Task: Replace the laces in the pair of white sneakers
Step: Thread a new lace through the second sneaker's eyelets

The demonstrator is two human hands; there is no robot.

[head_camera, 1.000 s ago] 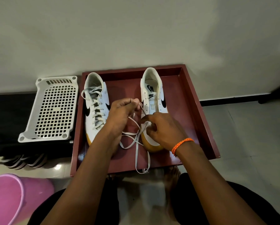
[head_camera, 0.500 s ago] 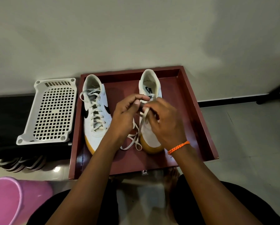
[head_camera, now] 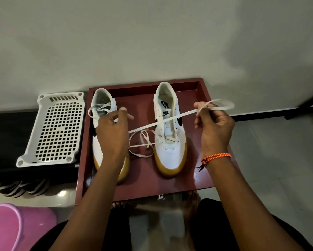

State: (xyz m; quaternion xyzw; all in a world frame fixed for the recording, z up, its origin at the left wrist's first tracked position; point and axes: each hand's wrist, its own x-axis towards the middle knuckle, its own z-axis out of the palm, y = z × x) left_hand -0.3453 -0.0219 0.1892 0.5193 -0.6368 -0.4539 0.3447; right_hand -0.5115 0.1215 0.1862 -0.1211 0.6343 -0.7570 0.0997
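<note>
A: Head view, item one?
B: Right sneaker (head_camera: 170, 134), at 1 o'clock in the red tray (head_camera: 202, 91); only the lowest eyelets are threaded by the lace (head_camera: 170, 120).
A: Hands?
B: Right hand (head_camera: 215, 127): lace pinched by curled fingers (head_camera: 199, 105), drawn taut toward 2 o'clock. Left hand (head_camera: 112, 134): fingers curled over the left sneaker (head_camera: 101, 105); lace contact cannot be told.
A: Handling note?
B: Both ends should be evened and the lace kept flat before crossing.
</note>
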